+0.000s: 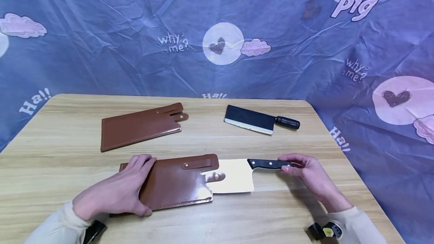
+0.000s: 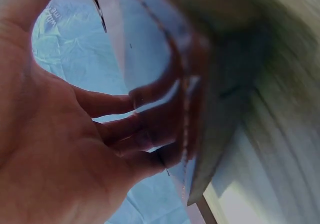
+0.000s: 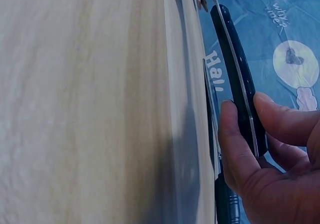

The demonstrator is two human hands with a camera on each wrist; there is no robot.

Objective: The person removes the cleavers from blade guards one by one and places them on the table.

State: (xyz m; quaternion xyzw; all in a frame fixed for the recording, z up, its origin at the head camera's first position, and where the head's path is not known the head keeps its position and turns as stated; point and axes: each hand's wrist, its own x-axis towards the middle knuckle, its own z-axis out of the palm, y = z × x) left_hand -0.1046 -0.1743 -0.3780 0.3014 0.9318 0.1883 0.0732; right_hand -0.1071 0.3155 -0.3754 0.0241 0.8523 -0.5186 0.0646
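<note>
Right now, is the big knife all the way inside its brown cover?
No, only partly in. The cleaver has bare blade and its black handle sticking out of the brown sheath, whose snap strap lies undone.

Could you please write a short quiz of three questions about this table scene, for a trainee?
1. True or false: the near cleaver is fully inside its sheath.
2. Which hand grips the cleaver's black handle? A) left hand B) right hand
3. Fill in: the far cleaver lies to the ____ of the spare sheath, seen from the head camera.

Key: 1 false, the blade partly sticks out; 2 B; 3 right.
</note>
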